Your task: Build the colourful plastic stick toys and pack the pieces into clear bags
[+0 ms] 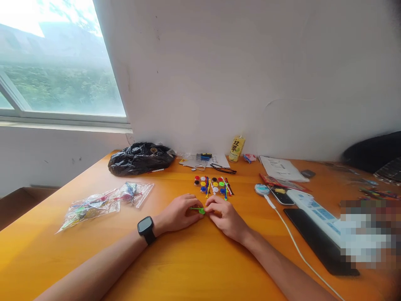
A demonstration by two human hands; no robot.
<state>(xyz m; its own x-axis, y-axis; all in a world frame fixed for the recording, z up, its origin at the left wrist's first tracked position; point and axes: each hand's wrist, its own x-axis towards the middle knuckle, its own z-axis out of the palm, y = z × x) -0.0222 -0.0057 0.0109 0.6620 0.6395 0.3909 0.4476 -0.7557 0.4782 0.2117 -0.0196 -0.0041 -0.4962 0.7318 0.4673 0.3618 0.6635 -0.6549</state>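
Observation:
My left hand (180,212) and my right hand (223,213) rest on the orange wooden table (175,267), fingertips meeting. Between them they pinch a small green plastic piece (199,209), a thin stick with a round green disc at its end. My left wrist wears a black smartwatch (145,229). Just beyond the hands lies a cluster of small coloured plastic discs and sticks (213,185) in red, yellow, blue, green, black and white.
Clear plastic bags of coloured parts (103,202) lie at the left. A black plastic bag (139,158), papers, a yellow drink carton (236,149) stand by the wall. A white power strip (316,213), phone (281,195), cable and dark pad (319,242) lie at the right.

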